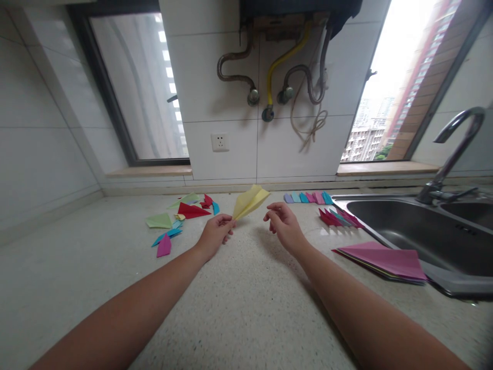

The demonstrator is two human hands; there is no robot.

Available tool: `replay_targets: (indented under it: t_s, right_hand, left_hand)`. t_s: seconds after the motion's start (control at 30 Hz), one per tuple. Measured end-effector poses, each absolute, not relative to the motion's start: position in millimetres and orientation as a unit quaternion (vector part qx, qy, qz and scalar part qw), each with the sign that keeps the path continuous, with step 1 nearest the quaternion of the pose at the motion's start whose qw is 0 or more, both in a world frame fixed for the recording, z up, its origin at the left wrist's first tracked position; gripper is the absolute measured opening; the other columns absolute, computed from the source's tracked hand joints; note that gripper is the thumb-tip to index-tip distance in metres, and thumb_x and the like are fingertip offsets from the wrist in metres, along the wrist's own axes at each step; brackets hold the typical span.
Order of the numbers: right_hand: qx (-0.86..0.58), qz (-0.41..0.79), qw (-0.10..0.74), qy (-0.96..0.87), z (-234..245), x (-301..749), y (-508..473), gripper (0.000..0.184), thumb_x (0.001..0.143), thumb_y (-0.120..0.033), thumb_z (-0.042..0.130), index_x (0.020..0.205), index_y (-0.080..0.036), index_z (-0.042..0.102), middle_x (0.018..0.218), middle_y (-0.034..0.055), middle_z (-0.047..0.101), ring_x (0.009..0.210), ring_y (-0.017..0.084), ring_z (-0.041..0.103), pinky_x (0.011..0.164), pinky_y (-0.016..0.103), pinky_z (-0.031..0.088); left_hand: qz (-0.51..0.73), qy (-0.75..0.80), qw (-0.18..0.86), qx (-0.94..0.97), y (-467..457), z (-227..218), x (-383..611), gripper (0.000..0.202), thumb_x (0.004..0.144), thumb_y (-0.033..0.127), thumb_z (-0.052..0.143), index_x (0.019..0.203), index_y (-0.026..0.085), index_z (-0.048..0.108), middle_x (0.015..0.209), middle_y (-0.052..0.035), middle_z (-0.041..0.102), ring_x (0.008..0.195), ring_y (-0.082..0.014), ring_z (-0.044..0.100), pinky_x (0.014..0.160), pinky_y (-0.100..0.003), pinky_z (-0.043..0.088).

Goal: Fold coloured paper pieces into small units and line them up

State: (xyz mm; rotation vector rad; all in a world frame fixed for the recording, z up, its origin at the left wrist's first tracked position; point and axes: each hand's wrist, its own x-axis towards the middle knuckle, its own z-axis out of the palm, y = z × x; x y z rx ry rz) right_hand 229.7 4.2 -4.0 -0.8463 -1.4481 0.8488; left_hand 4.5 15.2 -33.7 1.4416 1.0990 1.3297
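Biggest worry is the yellow plane (249, 201) bending or slipping, since the left hand (216, 235) only has its narrow end pinched and thin paper probably creases easily. It sticks out up and right past those fingertips, wide end near the right hand (284, 223) but not touching, and that one's loosely curled around nothing, fingers apart, just above the counter (246, 308).

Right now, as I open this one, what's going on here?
A person's left hand holds a folded yellow paper above the counter. The right hand hovers nearby, fingers curled and apart from it. Small folded papers lie scattered to the left; a pink-topped stack lies on the right beside the sink.
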Motion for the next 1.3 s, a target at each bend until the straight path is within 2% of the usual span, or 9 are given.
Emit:
replay_targets:
  t_s: [0.17, 0.27, 0.4, 0.47, 0.6, 0.77, 0.9, 1.17, 1.3]
  right_hand:
    - [-0.381, 0.332, 0.532, -0.679, -9, 225, 1, 0.018, 0.087, -0.039, 0.055, 0.094, -0.022, 0.056, 0.077, 0.0018, 0.064, 0.057, 0.012, 0.052, 0.053, 0.026, 0.044]
    - [-0.377, 0.335, 0.56, -0.657, -5, 227, 2, 0.02, 0.086, -0.04, 0.055, 0.094, -0.022, 0.055, 0.077, 0.0016, 0.064, 0.057, 0.012, 0.053, 0.051, 0.025, 0.044]
    - [-0.393, 0.356, 0.618, -0.58, -1, 238, 10, 0.024, 0.084, -0.043, 0.056, 0.095, -0.022, 0.052, 0.076, 0.0002, 0.062, 0.052, 0.011, 0.051, 0.045, 0.024, 0.04]
    - [-0.401, 0.352, 0.637, -0.556, -1, 244, 15, 0.027, 0.084, -0.045, 0.056, 0.097, -0.023, 0.05, 0.076, -0.0002, 0.062, 0.051, 0.011, 0.051, 0.044, 0.023, 0.039]
    - [-0.433, 0.271, 0.636, -0.578, -3, 252, 20, 0.028, 0.085, -0.047, 0.055, 0.099, -0.023, 0.052, 0.081, 0.0019, 0.061, 0.057, 0.013, 0.051, 0.049, 0.026, 0.041]
    - [-0.462, 0.135, 0.576, -0.66, -1, 257, 16, 0.029, 0.087, -0.043, 0.056, 0.106, -0.022, 0.058, 0.093, 0.0067, 0.062, 0.067, 0.016, 0.052, 0.061, 0.031, 0.044]
    - [-0.454, 0.135, 0.534, -0.7, -2, 258, 15, 0.031, 0.086, -0.039, 0.057, 0.112, -0.022, 0.059, 0.103, 0.0084, 0.063, 0.067, 0.016, 0.053, 0.064, 0.033, 0.045]
    - [-0.458, 0.141, 0.501, -0.721, -5, 260, 19, 0.026, 0.086, -0.032, 0.056, 0.109, -0.022, 0.061, 0.096, 0.0056, 0.065, 0.062, 0.014, 0.051, 0.063, 0.031, 0.044]
    - [-0.452, 0.119, 0.495, -0.732, -8, 261, 22, 0.016, 0.086, -0.03, 0.056, 0.096, -0.021, 0.064, 0.094, 0.0055, 0.063, 0.067, 0.015, 0.054, 0.065, 0.031, 0.047]
  left_hand:
    - [0.527, 0.462, 0.398, 0.592, 14, -34, 5, 0.033, 0.073, 0.044, 0.071, 0.091, 0.017, 0.067, 0.073, -0.0034, 0.065, 0.059, -0.0131, 0.059, 0.041, -0.018, 0.037]
    - [0.525, 0.467, 0.333, 0.629, 13, -28, 1, 0.029, 0.073, 0.043, 0.071, 0.088, 0.018, 0.07, 0.069, -0.0028, 0.065, 0.061, -0.0147, 0.058, 0.048, -0.021, 0.04]
    - [0.52, 0.466, 0.186, 0.691, 15, -20, -11, 0.02, 0.078, 0.038, 0.068, 0.087, 0.022, 0.074, 0.078, -0.0042, 0.07, 0.069, -0.018, 0.059, 0.067, -0.028, 0.046]
    - [0.503, 0.467, 0.135, 0.714, 16, -19, -15, 0.016, 0.08, 0.035, 0.066, 0.088, 0.024, 0.074, 0.081, -0.0039, 0.071, 0.07, -0.0187, 0.059, 0.07, -0.029, 0.045]
    - [0.464, 0.46, 0.067, 0.754, 16, -18, -17, 0.012, 0.083, 0.031, 0.064, 0.089, 0.026, 0.074, 0.083, -0.0027, 0.071, 0.071, -0.0186, 0.06, 0.071, -0.028, 0.042]
    - [0.432, 0.465, 0.019, 0.772, 13, -17, -18, 0.016, 0.087, 0.031, 0.06, 0.095, 0.027, 0.073, 0.09, -0.0032, 0.072, 0.072, -0.0188, 0.062, 0.07, -0.028, 0.041]
    - [0.396, 0.461, -0.03, 0.794, 12, -16, -19, 0.018, 0.089, 0.03, 0.057, 0.099, 0.026, 0.072, 0.095, -0.0048, 0.073, 0.077, -0.0195, 0.063, 0.072, -0.028, 0.042]
    - [0.367, 0.437, -0.116, 0.813, 14, -18, -21, 0.019, 0.092, 0.028, 0.054, 0.101, 0.023, 0.07, 0.096, -0.0042, 0.073, 0.079, -0.0187, 0.066, 0.07, -0.029, 0.043]
    - [0.357, 0.429, -0.143, 0.817, 14, -18, -21, 0.019, 0.092, 0.027, 0.054, 0.102, 0.021, 0.069, 0.096, -0.0041, 0.073, 0.081, -0.0179, 0.066, 0.071, -0.029, 0.044]
